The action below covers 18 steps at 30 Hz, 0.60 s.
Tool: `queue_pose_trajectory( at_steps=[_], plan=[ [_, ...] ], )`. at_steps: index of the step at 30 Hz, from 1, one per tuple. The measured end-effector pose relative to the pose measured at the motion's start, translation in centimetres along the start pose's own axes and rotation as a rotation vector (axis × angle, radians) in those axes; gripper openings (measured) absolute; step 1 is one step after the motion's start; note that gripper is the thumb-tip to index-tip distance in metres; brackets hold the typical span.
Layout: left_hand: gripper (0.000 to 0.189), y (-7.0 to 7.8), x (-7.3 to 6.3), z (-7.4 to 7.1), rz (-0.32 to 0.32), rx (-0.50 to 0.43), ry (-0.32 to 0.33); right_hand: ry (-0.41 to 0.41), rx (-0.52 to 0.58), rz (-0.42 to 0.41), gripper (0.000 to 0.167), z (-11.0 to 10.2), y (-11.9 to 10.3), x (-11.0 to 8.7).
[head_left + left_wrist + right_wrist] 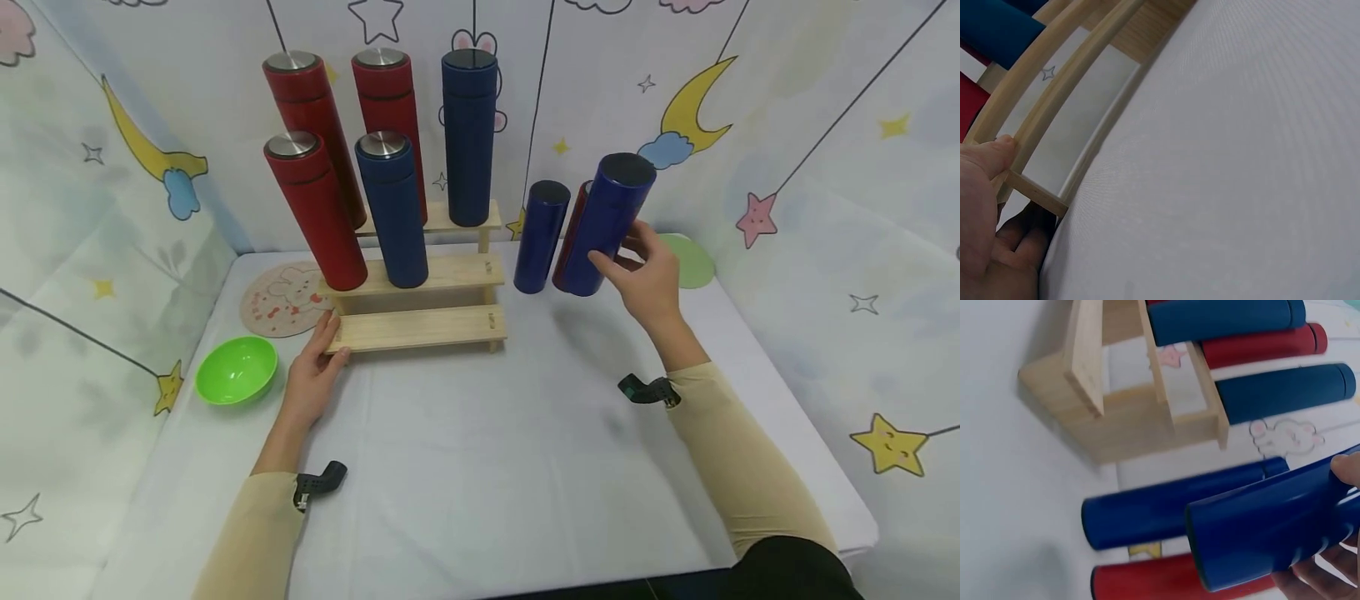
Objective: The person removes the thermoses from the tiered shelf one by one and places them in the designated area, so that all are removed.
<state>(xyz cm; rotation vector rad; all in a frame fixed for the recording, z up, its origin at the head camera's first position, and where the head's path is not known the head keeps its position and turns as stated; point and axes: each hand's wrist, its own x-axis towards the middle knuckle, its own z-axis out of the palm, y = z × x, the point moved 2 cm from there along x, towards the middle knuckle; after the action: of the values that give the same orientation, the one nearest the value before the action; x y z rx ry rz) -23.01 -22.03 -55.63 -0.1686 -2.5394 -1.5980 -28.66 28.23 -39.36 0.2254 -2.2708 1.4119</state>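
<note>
My right hand (651,279) grips a dark blue thermos (607,221), which is tilted and raised off the table in the right wrist view (1260,519). Behind it stand another blue thermos (542,237) and a red thermos (572,233), the red one mostly hidden. My left hand (311,379) holds the left end of a tiered wooden rack (420,327), thumb on the front step and fingers around the side. Three red thermoses (324,225) and two blue ones (397,217) stand on the rack's middle and top steps; its lowest step carries none.
A bright green bowl (236,371) sits left of my left hand. Behind it lies a round pink mat (281,300) with a printed pattern. A light green round mat (687,260) lies behind my right hand. Patterned cloth walls (825,275) enclose the white table (480,467).
</note>
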Motion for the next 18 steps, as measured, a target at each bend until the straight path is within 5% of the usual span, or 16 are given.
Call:
queue_pose_trajectory(
  at_steps=[6, 18],
  plan=[
    [0.063, 0.1, 0.0, -0.1, 0.001, 0.024, 0.011, 0.029, -0.01, 0.028, 0.065, -1.5, 3.1, 0.5],
    [0.063, 0.1, -0.1, 0.1, 0.001, 0.004, -0.003, 0.056, -0.1, 0.057, 0.066, -3.5, 5.0, 1.3]
  ],
)
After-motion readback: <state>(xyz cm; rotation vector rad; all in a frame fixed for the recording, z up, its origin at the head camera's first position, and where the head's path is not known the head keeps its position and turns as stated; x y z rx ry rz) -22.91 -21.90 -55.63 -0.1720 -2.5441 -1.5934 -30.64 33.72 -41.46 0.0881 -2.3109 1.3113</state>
